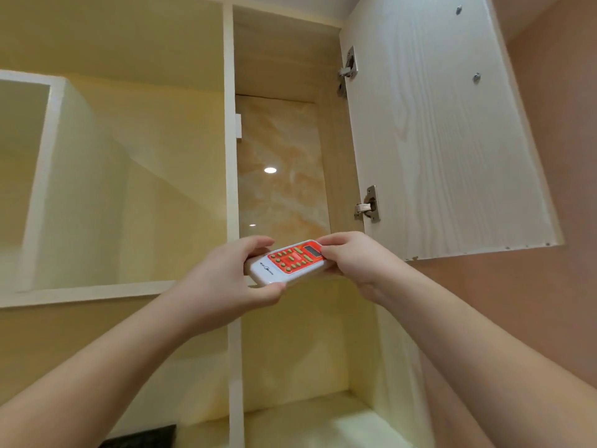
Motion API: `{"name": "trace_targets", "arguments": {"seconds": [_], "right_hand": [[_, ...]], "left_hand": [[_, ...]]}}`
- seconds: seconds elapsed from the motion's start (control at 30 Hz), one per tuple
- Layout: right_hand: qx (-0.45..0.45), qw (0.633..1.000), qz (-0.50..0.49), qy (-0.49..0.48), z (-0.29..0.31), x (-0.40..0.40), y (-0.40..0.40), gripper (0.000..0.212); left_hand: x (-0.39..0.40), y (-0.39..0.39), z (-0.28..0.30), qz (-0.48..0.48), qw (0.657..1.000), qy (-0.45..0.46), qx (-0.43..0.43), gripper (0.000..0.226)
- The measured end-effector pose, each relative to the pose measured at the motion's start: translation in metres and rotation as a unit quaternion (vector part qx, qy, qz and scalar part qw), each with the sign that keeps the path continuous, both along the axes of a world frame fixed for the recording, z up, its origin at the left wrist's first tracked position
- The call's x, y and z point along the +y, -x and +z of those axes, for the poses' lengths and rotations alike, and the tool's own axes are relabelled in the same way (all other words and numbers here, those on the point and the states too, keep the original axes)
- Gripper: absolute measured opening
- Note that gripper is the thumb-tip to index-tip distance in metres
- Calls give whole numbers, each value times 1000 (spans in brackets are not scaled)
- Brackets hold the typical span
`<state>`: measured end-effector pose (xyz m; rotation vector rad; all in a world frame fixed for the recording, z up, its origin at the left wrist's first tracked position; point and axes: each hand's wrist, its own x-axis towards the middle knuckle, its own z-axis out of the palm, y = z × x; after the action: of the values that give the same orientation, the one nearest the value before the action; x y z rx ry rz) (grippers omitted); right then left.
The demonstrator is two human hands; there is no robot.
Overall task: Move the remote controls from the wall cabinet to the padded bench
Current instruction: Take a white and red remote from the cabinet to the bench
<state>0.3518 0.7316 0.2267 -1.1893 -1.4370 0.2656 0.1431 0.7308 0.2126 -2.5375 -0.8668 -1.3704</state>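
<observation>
White remote (287, 261) with orange keypad; wood-grain door (445, 130).

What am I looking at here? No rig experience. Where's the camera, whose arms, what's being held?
No robot here: a person wears one wide-angle camera on the head, so you see their own two bare arms reaching up. The left hand and right hand both grip one white remote control with an orange button panel, one at each end. It is held in front of an open wall cabinet; its door is swung out to the right. A dark object at the bottom edge is too cut off to identify.
</observation>
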Motion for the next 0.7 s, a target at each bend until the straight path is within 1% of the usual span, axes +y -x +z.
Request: {"name": "trace_targets", "arguments": {"seconds": [0.1,0.23,0.33,0.53,0.6,0.7], "right_hand": [[18,1000,24,-2,-14,-22,12,23],[74,996,55,6,-32,-60,25,19],[112,991,65,23,-50,-86,31,20],[188,979,49,67,-92,-131,38,22],[217,972,40,73,-108,-147,35,21],[255,963,27,88,-131,-173,23,25]], "left_hand": [[-11,22,-15,10,1000,-18,2,66],[-22,45,-33,4,1000,-30,-1,62],[-28,50,-49,-14,1000,-26,7,58],[-39,40,-79,-52,998,-1,26,56],[-44,32,-92,-78,996,15,26,54],[-54,18,-114,-127,990,43,34,47]]}}
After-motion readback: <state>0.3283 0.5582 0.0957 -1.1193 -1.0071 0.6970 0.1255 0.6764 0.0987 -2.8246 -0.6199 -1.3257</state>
